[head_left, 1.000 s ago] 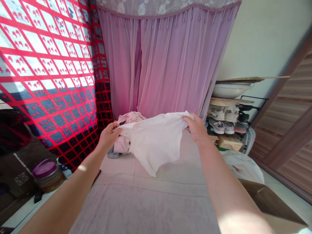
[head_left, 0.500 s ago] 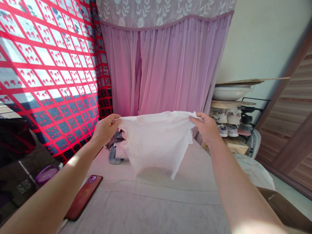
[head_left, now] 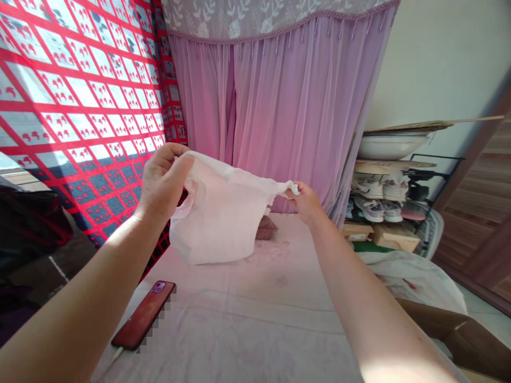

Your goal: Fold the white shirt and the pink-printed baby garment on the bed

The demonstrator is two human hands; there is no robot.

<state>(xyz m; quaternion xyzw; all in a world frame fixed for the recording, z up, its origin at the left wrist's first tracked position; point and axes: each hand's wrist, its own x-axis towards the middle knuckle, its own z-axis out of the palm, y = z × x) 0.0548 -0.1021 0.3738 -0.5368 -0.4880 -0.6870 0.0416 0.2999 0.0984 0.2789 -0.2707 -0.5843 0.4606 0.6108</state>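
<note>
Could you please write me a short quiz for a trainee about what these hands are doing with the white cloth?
1. True or false: the right hand pinches the white cloth.
2. Which lies on the pale pink bedsheet: A) a phone in a red case, B) a pair of scissors, C) an iron?
3. What stands on the rack at the far right?

Key: 1 true; 2 A; 3 shoes.

Thin white garment (head_left: 217,210) sagging in mid-air, loosely bunched, narrowing to a twisted corner on R side.
</note>
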